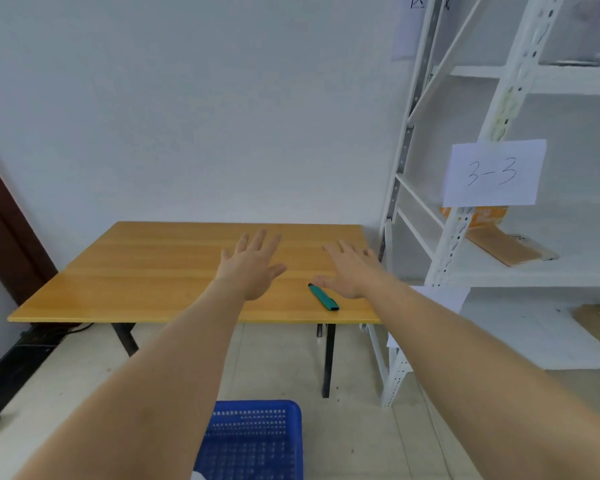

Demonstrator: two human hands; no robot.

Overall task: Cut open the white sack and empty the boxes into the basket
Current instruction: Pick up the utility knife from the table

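Both my arms stretch out over a wooden table. My left hand hovers above the table's middle, fingers spread, holding nothing. My right hand is flat and open near the table's right side. A green utility knife lies on the table just left of and below my right thumb, untouched. A blue plastic basket stands on the floor in front of the table, partly hidden by my left forearm. No white sack or boxes from it are in view.
A white metal shelf rack stands right of the table, with a paper label reading 3-3. Brown parcels lie on its shelves. A dark door frame is at the left. The floor is tiled.
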